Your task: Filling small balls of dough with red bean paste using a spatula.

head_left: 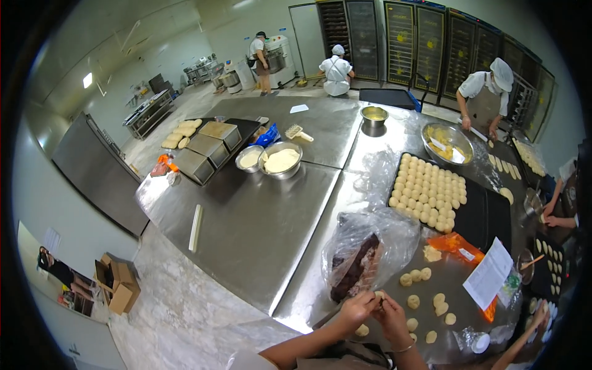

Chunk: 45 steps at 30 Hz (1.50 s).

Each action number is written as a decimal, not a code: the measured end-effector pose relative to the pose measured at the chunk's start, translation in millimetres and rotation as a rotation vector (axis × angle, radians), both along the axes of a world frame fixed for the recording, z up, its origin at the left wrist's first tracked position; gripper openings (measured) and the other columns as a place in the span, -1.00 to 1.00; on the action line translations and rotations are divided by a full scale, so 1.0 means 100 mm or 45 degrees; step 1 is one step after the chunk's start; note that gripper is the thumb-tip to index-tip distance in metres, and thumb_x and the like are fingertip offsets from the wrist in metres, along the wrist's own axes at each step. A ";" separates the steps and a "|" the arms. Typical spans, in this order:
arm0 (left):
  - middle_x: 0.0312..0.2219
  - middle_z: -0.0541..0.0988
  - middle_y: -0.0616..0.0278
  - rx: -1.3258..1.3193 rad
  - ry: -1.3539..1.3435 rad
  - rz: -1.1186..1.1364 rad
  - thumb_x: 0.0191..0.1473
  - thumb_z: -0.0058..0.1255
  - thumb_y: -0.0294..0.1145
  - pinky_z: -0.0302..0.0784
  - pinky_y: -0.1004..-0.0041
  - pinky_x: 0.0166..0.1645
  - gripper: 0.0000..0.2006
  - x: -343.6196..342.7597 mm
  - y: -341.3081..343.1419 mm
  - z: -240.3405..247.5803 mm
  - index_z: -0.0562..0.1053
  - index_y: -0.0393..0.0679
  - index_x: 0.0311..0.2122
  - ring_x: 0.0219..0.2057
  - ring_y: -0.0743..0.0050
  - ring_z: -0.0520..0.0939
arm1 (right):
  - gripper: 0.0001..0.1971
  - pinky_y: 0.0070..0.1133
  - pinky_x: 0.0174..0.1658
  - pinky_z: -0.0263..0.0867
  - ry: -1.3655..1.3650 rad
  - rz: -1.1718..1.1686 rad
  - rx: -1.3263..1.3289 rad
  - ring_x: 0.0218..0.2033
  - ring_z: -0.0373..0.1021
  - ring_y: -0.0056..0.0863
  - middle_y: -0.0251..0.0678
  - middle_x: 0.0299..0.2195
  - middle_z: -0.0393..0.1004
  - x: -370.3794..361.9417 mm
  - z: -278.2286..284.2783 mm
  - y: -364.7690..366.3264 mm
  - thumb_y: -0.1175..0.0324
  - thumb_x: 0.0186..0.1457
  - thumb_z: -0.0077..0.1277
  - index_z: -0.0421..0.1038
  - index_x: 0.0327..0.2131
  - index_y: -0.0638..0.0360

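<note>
Dough pc (379, 295): was btwn your L grip (356, 311) & R grip (393, 320), partly hidden.
Grips: you had both pinching that pc, above surface (259, 213) edge.
Clear bag (398, 233): lay just past your L grip, dark filling (353, 271) inside.
Dough balls (413, 301): lay nr your R grip.

Open cardboard box (117, 285) on floor (179, 296), left. Metal loaf tins (208, 147) in row, left part of desk (265, 213); two steel bowls (290, 174) of pale mixture nearby.

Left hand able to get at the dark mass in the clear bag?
Probably yes: the left hand is close to the dark mass, clear bag seemingly open there, though the hand holds a dough piece.
</note>
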<state>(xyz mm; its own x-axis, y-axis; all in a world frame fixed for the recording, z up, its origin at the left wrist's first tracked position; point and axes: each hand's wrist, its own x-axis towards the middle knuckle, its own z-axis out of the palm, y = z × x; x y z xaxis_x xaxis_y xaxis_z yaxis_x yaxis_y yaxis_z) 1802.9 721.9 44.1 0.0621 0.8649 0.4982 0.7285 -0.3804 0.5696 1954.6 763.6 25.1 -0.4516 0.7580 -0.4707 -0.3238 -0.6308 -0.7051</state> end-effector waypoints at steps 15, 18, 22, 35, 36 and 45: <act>-0.22 0.53 -0.03 -0.290 -0.392 0.126 -0.09 0.29 -0.33 0.53 0.30 -0.19 -0.32 -0.02 0.09 -0.27 0.30 -0.18 0.16 -0.27 0.06 0.59 | -0.47 -0.63 0.08 0.27 -0.224 0.254 0.248 -0.03 0.35 -0.59 -0.29 0.00 0.37 0.14 0.30 0.03 0.22 0.36 -0.25 -0.01 0.31 0.18; -0.23 0.51 0.08 -0.435 -0.542 0.024 -0.05 0.25 -0.44 0.55 0.41 -0.23 -0.52 -0.17 0.11 0.15 0.44 -0.23 0.04 -0.28 0.27 0.60 | -0.51 -0.65 0.00 0.35 -0.211 0.137 0.310 -0.08 0.38 -0.61 -0.28 -0.05 0.40 0.14 0.46 0.08 0.33 0.32 -0.17 0.08 0.28 0.20; -0.25 0.50 0.14 -0.437 -0.660 -0.033 -0.04 0.25 -0.48 0.54 0.50 -0.24 -0.54 -0.18 0.14 0.21 0.46 -0.23 0.03 -0.31 0.41 0.60 | -0.51 -0.62 -0.08 0.44 -0.153 -0.005 0.216 -0.15 0.42 -0.60 -0.29 -0.12 0.43 0.14 0.58 0.13 0.38 0.28 -0.09 0.14 0.24 0.26; -0.29 0.51 0.06 -0.023 -0.033 -0.118 -0.19 0.25 -0.51 0.51 0.35 -0.28 -0.44 0.06 0.10 0.32 0.45 -0.23 0.03 -0.33 0.10 0.56 | -0.81 -0.60 -0.21 0.50 -0.140 -0.011 0.069 -0.32 0.50 -0.53 -0.29 -0.34 0.54 0.28 0.09 0.14 0.52 0.03 0.19 0.48 -0.25 0.31; -0.33 0.51 0.08 -0.016 0.028 -0.112 -0.20 0.25 -0.52 0.51 0.34 -0.29 -0.44 0.09 0.08 0.29 0.45 -0.24 0.03 -0.34 0.11 0.56 | -0.81 -0.60 -0.22 0.49 -0.126 -0.004 0.135 -0.33 0.50 -0.54 -0.30 -0.35 0.53 0.28 0.02 0.12 0.52 0.03 0.19 0.48 -0.24 0.30; -0.33 0.52 0.07 -0.113 -0.032 -0.056 -0.17 0.22 -0.51 0.47 0.25 -0.24 -0.53 0.01 0.08 0.28 0.48 -0.22 -0.04 -0.32 0.06 0.54 | -0.65 -0.61 -0.13 0.46 -0.060 0.009 0.020 -0.19 0.46 -0.56 -0.29 -0.24 0.52 0.23 0.46 0.11 0.43 0.14 0.11 0.41 0.01 0.25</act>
<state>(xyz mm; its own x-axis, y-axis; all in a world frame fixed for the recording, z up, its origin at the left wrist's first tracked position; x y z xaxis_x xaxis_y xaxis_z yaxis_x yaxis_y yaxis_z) 1803.5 729.4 72.4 0.0890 0.9025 0.4215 0.6972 -0.3587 0.6207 1977.8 774.6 71.4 -0.4346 0.7623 -0.4797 -0.2859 -0.6218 -0.7291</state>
